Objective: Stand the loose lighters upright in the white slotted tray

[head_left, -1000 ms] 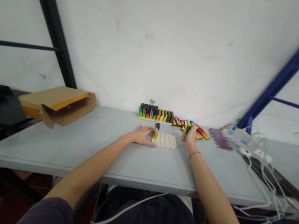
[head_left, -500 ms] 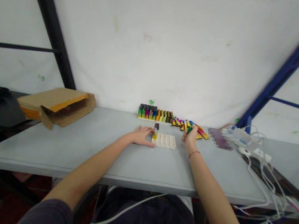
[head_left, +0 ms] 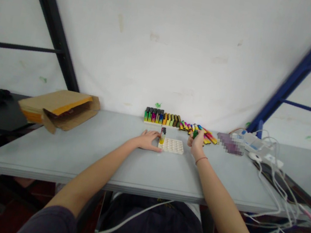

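A white tray with round holes lies on the table between my hands. Lighters with dark tops and yellow lower parts stand upright at its left end. My left hand rests at that left end, thumb and fingers spread around the tray's edge. To the right of the tray, my right hand is closed on a green lighter, mostly hidden by the fingers. Behind my right hand lies a pile of loose colourful lighters.
Against the wall stand several upright lighters in a tray, with yellow and brown lighters alongside. An opened cardboard box lies at the left. To the right are a power strip and tangled white cables.
My right hand has shifted slightly left and turned a little, with the green lighter still in it. My left hand stays at the tray.
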Motion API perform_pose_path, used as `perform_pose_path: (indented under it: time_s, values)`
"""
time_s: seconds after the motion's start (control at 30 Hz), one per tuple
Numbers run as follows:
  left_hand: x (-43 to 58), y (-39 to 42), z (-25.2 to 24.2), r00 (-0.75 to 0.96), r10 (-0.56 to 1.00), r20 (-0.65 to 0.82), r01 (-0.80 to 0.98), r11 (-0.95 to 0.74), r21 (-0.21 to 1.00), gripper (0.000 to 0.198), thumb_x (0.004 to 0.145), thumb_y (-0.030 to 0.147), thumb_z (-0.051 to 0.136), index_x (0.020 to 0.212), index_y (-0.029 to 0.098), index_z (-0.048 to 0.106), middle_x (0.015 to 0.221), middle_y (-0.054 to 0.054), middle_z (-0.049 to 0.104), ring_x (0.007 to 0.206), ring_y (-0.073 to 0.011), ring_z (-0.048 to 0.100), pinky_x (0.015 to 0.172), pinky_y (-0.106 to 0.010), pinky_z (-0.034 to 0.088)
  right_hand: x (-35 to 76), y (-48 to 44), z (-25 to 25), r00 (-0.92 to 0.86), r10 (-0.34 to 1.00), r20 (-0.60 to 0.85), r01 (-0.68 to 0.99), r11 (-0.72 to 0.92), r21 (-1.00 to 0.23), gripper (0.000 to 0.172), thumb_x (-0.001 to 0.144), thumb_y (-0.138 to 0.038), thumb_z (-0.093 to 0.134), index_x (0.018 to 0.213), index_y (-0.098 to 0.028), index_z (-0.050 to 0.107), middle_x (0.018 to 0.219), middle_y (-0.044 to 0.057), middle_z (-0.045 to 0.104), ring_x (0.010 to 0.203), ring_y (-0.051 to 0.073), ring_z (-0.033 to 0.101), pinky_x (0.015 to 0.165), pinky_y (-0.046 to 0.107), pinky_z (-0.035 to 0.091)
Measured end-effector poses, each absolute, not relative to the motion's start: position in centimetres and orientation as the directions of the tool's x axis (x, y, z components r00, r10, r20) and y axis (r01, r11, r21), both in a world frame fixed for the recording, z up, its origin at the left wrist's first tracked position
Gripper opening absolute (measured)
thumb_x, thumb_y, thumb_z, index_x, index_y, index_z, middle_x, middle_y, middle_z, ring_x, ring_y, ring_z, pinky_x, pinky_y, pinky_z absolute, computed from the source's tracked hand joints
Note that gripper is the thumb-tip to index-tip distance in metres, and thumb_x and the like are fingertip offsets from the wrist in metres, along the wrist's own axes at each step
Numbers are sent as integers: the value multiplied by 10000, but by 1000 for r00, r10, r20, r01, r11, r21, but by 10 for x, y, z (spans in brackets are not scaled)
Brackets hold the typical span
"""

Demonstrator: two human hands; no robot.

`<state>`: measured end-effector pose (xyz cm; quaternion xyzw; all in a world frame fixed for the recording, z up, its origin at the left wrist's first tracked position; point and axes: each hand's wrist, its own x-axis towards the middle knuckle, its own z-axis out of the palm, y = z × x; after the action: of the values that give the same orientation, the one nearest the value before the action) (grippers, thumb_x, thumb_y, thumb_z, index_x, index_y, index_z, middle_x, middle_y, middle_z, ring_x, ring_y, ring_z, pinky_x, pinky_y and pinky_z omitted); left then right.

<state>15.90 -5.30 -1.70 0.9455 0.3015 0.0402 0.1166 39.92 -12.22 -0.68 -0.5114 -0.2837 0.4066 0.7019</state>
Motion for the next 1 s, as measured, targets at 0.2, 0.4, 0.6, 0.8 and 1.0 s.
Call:
perform_pose_path:
  time_s: [0.2, 0.4, 0.6, 0.8, 1.0]
  values:
    - [159, -53, -18, 811, 585, 11, 567, -789, 236, 818, 735, 760, 541, 1342, 235, 385, 1467, -117, 350, 1358, -334, 288, 1109, -551, 113, 381, -128, -5, 271, 905, 327, 37, 330, -943, 362, 760, -548, 581, 738, -238, 396, 525, -75, 463, 465, 97, 448, 456, 203, 380]
    - [159, -54, -17, 818, 575, 22, 555, -798, 237, 829, 734, 758, 539, 1340, 214, 389, 1459, -126, 360, 1356, -328, 292, 1114, -526, 128, 370, -140, 4, 33, 892, 452, 313, 420, -852, 250, 716, -395, 691, 850, -184, 671, 729, 3, 617, 673, 135, 536, 623, 250, 451]
    - [158, -53, -19, 811, 585, 10, 566, -789, 240, 803, 740, 750, 540, 1344, 245, 381, 1471, -109, 352, 1360, -340, 281, 1109, -559, 93, 358, -139, -4, -84, 899, 430, 331, 432, -839, 230, 727, -361, 691, 864, -177, 702, 779, 33, 679, 663, 154, 590, 624, 278, 484]
    - [159, -51, -21, 809, 587, 10, 569, -788, 233, 832, 741, 764, 531, 1360, 233, 366, 1476, -127, 340, 1363, -340, 274, 1107, -565, 98, 350, -140, -8, -48, 799, 599, 549, 522, -653, 302, 756, -278, 666, 1052, -232, 627, 771, 14, 653, 634, 152, 579, 642, 278, 467]
    - [159, -50, -23, 805, 593, 10, 575, -785, 231, 870, 726, 762, 545, 1380, 222, 348, 1478, -144, 333, 1367, -340, 272, 1107, -581, 84, 340, -146, -4, -284, 734, 617, 669, 613, -422, 203, 857, -252, 539, 1033, -226, 638, 940, 61, 659, 777, 178, 598, 768, 316, 470]
